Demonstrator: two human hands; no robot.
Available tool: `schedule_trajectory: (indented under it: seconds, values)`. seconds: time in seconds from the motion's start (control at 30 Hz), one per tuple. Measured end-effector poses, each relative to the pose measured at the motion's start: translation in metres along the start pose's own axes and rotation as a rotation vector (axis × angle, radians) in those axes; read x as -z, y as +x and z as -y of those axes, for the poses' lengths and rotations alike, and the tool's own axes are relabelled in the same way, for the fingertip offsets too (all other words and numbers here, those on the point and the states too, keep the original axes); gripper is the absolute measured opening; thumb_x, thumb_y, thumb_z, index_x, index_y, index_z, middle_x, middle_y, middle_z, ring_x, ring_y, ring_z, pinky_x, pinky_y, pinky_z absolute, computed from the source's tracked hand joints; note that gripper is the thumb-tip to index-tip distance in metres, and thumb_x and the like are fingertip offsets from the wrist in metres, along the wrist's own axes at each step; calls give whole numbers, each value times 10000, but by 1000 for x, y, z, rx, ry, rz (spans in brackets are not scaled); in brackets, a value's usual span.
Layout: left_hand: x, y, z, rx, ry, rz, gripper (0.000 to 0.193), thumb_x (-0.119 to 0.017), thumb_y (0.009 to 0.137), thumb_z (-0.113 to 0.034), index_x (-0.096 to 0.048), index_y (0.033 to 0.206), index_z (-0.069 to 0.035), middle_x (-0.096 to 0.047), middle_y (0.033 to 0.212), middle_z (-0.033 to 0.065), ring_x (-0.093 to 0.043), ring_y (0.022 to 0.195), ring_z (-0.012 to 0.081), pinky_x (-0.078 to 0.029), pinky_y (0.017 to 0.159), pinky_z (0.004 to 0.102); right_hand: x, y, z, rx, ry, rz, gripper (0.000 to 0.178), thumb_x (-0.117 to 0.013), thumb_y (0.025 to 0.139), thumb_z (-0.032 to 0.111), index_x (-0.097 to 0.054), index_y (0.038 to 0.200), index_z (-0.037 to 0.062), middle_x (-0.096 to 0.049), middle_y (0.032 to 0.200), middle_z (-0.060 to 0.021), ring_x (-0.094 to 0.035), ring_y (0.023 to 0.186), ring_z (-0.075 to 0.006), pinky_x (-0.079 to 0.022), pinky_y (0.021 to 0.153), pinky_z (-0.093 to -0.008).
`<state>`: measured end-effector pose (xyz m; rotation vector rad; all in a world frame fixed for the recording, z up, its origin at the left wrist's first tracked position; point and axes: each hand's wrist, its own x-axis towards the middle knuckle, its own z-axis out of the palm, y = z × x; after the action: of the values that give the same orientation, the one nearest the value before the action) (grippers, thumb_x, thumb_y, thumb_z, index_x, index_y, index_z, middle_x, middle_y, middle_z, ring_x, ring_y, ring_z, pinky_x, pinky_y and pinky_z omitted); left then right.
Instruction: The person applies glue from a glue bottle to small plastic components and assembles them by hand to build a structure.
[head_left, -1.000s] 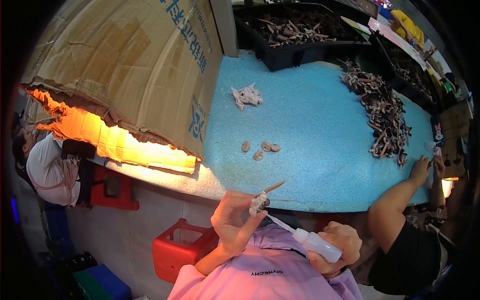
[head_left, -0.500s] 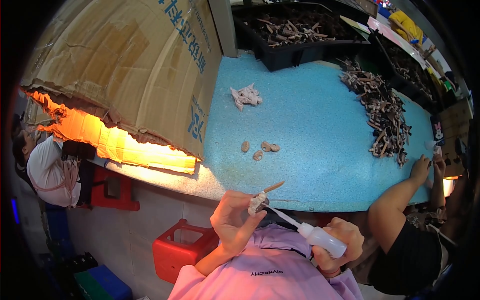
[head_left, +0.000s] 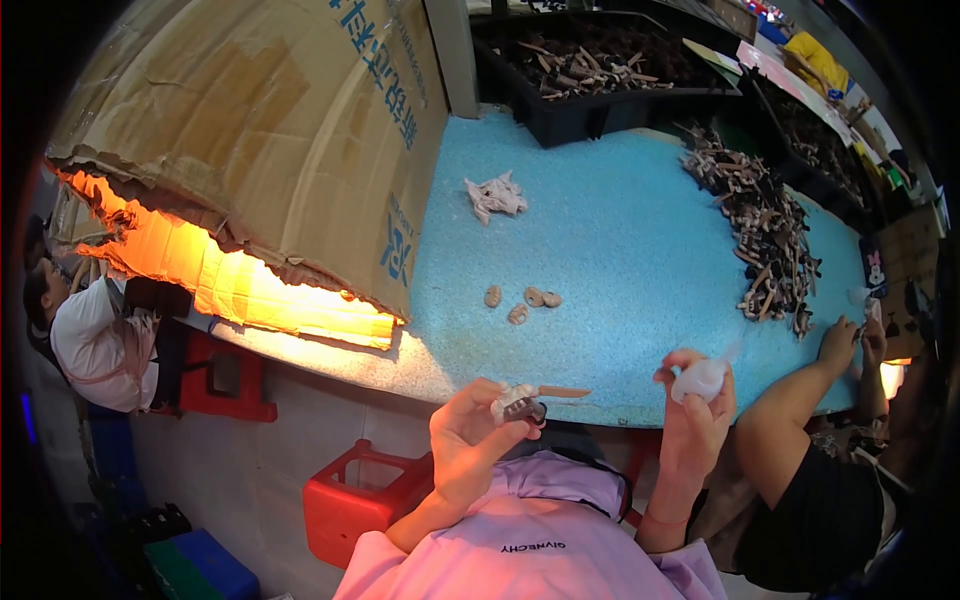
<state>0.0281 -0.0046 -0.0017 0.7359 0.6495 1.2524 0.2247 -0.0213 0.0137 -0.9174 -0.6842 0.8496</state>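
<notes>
In front of my chest, my left hand (head_left: 462,440) pinches a small figurine part (head_left: 520,406), whitish on top and dark beneath, with a flat brown stick (head_left: 565,392) jutting out to the right. My right hand (head_left: 694,428) is raised apart from it, fingers around a white squeeze bottle (head_left: 698,380) whose thin nozzle points up and away, blurred. Several small tan oval pieces (head_left: 517,314) lie on the blue table (head_left: 590,250) beyond my hands. Farther back is a crumpled whitish tissue or cloth (head_left: 496,197).
A large cardboard box (head_left: 240,130), glowing orange inside, covers the table's left. Dark and tan parts (head_left: 765,235) are heaped at the right. Black trays (head_left: 590,118) of similar parts stand behind. A co-worker's arm (head_left: 790,400) is close on my right; a red stool (head_left: 365,500) stands lower left.
My right hand has moved up and away from the part, turning the bottle so its nozzle points away. My left hand has rotated the part, so its dark side shows and the stick lies level.
</notes>
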Motion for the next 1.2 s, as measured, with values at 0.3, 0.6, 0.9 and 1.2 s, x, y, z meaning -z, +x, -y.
schedule_trajectory:
  seconds: [0.3,0.6,0.9,1.2]
  values:
    - [17,-4,-3,19,8,-79,277,-547,735,137,-526,983,15,-579,986,147,-610,828,223,-544,616,296,25,58,-55,164,-852,91,205,-632,721,8,-562,913,-14,-584,884,-89,-553,782,-184,-434,701,-289]
    - [43,-4,-1,-39,-20,-171,244,-611,763,51,-522,984,-2,-599,958,160,-614,806,233,-537,559,305,23,45,-50,485,-1382,-104,240,-618,724,-20,-570,959,-17,-580,872,-144,-567,761,-274,-453,684,-352]
    - [44,-4,-4,-77,-8,-155,247,-619,767,38,-505,983,1,-602,922,153,-611,796,229,-534,577,304,-41,47,-70,483,-1140,453,240,-640,693,2,-592,928,18,-588,866,-116,-575,766,-280,-473,636,-353]
    - [44,-6,-2,-81,24,-160,251,-610,763,62,-496,977,-1,-596,926,157,-612,804,229,-548,605,307,-43,49,-70,236,-1037,460,138,-584,781,0,-622,913,18,-620,799,-77,-606,667,-186,-448,509,-273]
